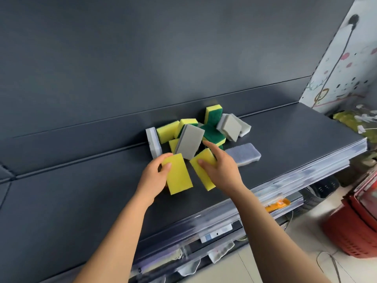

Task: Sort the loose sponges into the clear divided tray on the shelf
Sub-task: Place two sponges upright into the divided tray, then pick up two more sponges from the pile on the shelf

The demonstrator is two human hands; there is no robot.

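Evidently early on, the left hand (154, 177) is gripping 1 yellow sponge (179, 176) and the right hand (223, 171) another yellow sponge (201, 172) just in front of the unsorted pile (193, 133), no clear tray showing.

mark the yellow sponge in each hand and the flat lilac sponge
left yellow sponge (180, 178): head view, middle of its yellow top face
right yellow sponge (201, 175): head view, middle of its yellow face
flat lilac sponge (243, 153): head view, centre of its top face

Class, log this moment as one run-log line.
left hand: grips yellow sponge | right hand: grips second yellow sponge | sponge pile: behind, unsorted
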